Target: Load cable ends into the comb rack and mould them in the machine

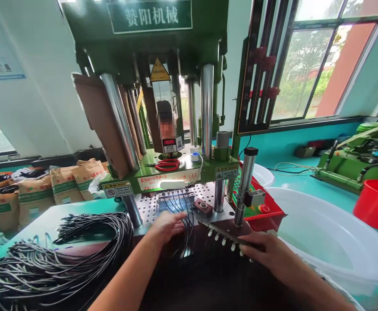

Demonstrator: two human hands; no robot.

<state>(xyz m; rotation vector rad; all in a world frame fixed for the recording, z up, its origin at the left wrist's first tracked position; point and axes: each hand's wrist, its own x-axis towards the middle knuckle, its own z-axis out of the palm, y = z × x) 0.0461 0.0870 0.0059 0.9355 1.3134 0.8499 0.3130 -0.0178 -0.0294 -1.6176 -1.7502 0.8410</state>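
Note:
My left hand (168, 226) is at the front of the press, its fingers closed around a few thin black cables (189, 235). These cables run up to the metal mould (175, 203) under the press head and hang down past my fingertips. On the right, my right hand (265, 248) grips one end of a dark metal bar (219, 231), which slants up to the left. Several small pale connectors (224, 241) stick out along its lower edge. A brown block with a round button (203, 207) sits between the mould and the bar.
A thick bundle of black cables (88, 259) lies on the left table. Red-handled pliers (167, 164) and a white tape roll (194, 156) rest on the green press (150, 172). A red emergency-stop button (264, 209) and a large white tub (321, 242) are on the right.

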